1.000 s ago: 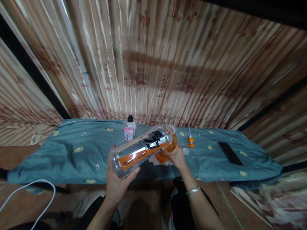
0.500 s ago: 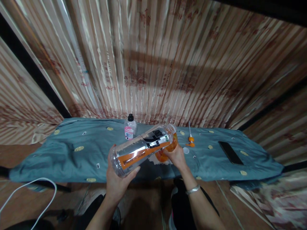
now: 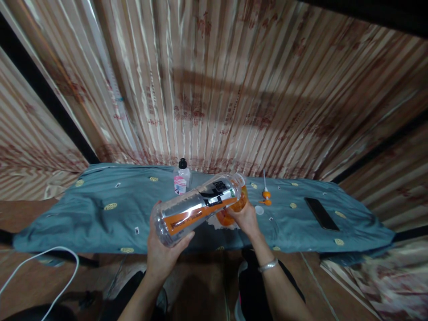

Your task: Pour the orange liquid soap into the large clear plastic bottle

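My left hand is wrapped round the base of a large clear plastic bottle with an orange and black label. The bottle lies tilted, its mouth up at the right and above an orange bottle. Around that orange bottle my right hand is closed; the clear bottle hides much of it. Whether liquid flows between the two cannot be made out. An orange pump head with a white tube lies to the right, and near my right hand is a round white cap.
A small bottle with a black cap and pink label stands behind the clear bottle. A black phone lies at the right on the teal cloth. A white cable loops at lower left. A striped curtain hangs behind.
Almost nothing differs. Both hands keep their grip, and the clear bottle stays at the same tilt over the orange one.
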Tool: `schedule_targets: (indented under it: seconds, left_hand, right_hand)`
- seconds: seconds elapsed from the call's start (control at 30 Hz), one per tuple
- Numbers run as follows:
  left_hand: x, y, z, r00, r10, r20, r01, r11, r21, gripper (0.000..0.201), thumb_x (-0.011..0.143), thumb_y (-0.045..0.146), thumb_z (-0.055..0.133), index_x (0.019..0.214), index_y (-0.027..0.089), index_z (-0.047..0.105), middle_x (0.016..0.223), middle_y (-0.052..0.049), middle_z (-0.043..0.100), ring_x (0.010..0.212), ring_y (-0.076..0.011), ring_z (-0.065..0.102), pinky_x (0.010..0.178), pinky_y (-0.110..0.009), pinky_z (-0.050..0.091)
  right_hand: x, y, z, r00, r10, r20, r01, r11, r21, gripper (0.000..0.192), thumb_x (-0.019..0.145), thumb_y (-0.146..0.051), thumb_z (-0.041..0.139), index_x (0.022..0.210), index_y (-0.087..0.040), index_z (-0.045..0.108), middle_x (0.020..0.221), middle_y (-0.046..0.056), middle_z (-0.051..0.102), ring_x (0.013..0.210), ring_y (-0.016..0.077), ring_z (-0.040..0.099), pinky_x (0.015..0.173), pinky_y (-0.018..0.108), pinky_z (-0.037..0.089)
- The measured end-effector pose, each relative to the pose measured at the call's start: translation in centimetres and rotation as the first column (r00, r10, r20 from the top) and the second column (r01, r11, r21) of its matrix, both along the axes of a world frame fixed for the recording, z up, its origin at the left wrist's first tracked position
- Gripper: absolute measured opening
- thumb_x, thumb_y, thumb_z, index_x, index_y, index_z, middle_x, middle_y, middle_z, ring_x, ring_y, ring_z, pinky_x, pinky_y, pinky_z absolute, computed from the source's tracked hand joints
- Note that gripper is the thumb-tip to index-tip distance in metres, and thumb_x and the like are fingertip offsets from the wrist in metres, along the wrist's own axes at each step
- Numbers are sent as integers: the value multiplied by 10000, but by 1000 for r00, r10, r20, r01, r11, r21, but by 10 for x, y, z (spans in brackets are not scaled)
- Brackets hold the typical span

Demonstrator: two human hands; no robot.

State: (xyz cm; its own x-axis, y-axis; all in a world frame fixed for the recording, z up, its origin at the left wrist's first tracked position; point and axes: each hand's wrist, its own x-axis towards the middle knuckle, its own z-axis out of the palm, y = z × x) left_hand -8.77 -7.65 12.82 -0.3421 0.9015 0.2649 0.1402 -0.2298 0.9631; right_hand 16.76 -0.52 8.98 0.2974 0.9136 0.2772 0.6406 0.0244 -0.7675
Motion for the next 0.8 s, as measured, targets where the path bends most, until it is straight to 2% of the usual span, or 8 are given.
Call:
schedule_targets:
  seconds: [0.23, 0.47, 0.57, 0.7, 0.8]
  left_hand:
    - [-5, 0, -5, 999, -31, -10, 31, 999, -12, 1087, 632, 499, 905, 1524, 158, 384, 1260, -181, 738, 1139, -343, 739, 1040, -542, 550]
    - [-7, -1, -7, 999, -30, -30, 31, 999, 26, 1028, 698, 451, 884, 1544, 185, 363, 1259, -148, 743, 1111, -312, 753, 1002, -496, 586]
    - [-11, 1, -12, 995, -63, -73, 63, 998, 4, 1069, 673, 432, 906, 1549, 172, 351, 1272, -164, 735, 1152, -321, 736, 1043, -515, 555]
    - [-12, 2, -11, 997, -22, -70, 22, 1000, -3, 1091, 635, 484, 912, 1540, 178, 383, 1247, -151, 741, 1164, -341, 724, 1083, -557, 511]
    - [-8, 1, -7, 999, 7, -50, -6, 1000, 13, 1089, 618, 517, 908, 1523, 178, 408, 1228, -145, 746, 1131, -335, 736, 1057, -541, 534]
  right_hand:
    - [0, -1, 0, 1000, 8, -24, -8, 1000, -1, 558, 720, -458, 799, 1183, -190, 642, 1060, 131, 810, 1007, 332, 775, 813, 391, 605]
    - [-3, -2, 4, 999, 3, -45, -3, 1000, 1, 530, 705, -431, 818, 1153, -209, 645, 1051, 120, 813, 996, 332, 781, 819, 391, 613]
    - [-4, -2, 5, 998, 15, -54, -15, 1000, 3, 537, 711, -411, 809, 1180, -214, 637, 1075, 122, 811, 1012, 329, 777, 846, 401, 611]
    - [-4, -2, 4, 999, -6, -36, 6, 1000, 6, 532, 704, -404, 804, 1171, -208, 641, 1069, 130, 812, 1017, 340, 774, 830, 411, 617]
    - [-4, -2, 4, 999, 3, -44, -3, 1000, 8, 539, 701, -404, 801, 1180, -215, 640, 1069, 116, 812, 1021, 334, 776, 828, 398, 619]
